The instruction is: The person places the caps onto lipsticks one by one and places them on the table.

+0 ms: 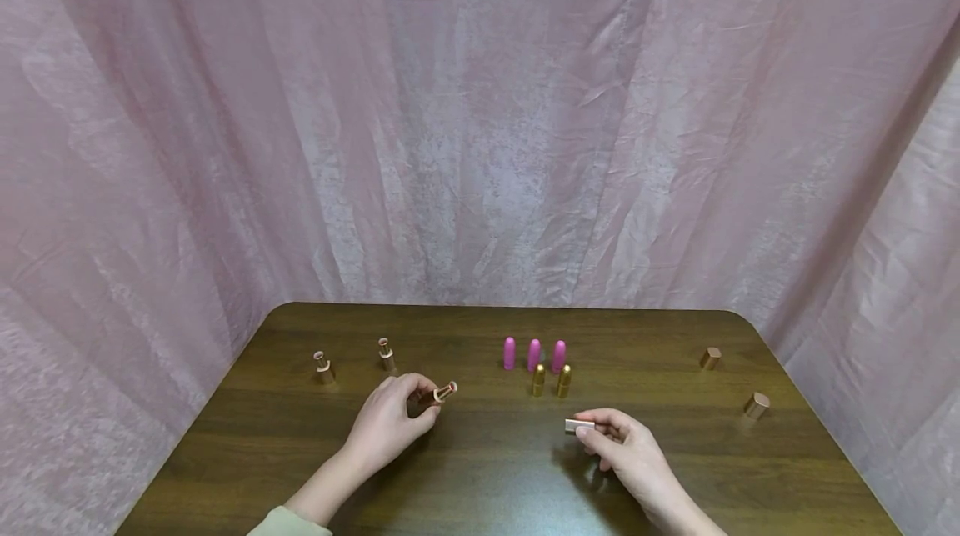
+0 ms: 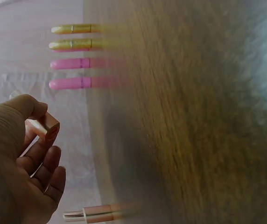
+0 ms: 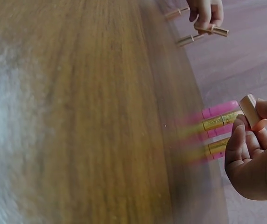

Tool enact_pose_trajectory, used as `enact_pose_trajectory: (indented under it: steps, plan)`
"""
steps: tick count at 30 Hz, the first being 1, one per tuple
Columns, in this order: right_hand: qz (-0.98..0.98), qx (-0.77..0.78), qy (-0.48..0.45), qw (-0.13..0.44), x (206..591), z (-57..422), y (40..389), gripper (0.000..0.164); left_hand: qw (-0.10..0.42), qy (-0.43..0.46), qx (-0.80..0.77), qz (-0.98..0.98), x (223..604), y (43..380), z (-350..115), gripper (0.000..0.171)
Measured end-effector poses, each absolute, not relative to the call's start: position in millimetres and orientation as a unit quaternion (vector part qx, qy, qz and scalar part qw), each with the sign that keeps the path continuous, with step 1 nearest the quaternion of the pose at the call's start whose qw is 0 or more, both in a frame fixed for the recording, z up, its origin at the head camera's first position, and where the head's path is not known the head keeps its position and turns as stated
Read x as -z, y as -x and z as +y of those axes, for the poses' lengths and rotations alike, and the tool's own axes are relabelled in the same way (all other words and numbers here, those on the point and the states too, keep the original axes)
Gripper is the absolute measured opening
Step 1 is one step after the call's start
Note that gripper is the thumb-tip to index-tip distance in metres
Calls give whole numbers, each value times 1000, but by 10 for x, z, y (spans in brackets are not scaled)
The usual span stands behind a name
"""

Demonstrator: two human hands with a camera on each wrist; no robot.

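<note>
My left hand (image 1: 392, 418) pinches an uncapped rose-gold lipstick tube (image 1: 446, 392) above the table, its narrow end tilted up and to the right. In the left wrist view, the thumb and fingertips hold the base (image 2: 52, 130) of that tube. To the right, my right hand (image 1: 628, 451) pinches a rose-gold lipstick cap (image 1: 580, 427) between thumb and fingers, lying roughly sideways and apart from the tube. The right wrist view shows the same cap (image 3: 250, 112) in front of the gold and pink tubes.
Two more uncapped lipstick tubes stand at left, one farther out (image 1: 324, 368) and one nearer the left hand (image 1: 386, 354). Three pink bullet-shaped tubes (image 1: 534, 354) stand behind two gold ones (image 1: 563, 382). Two caps, far (image 1: 711, 358) and near (image 1: 757, 406), stand at right on the wooden table (image 1: 480, 486).
</note>
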State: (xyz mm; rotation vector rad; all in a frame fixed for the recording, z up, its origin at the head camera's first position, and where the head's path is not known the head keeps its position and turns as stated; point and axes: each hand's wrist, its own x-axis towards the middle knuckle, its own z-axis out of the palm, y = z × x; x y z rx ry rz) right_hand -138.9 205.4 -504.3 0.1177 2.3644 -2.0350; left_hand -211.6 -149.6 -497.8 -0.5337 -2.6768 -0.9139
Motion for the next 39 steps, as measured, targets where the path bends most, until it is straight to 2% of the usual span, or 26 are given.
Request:
enact_pose_trajectory:
  steps: [14,28,39]
  plan:
    - [752,659,-27,6,5054,2045,1416,31,185,293,253,-903,4875,1797,-1409,27]
    - [753,658,12,21,5000,1906,1393,33,176,317,269,-893,4836,1737,-1201,25]
    - [742,668,40,35,4981,1716,1406,33,146,322,281,-892,4793,1699,-967,22]
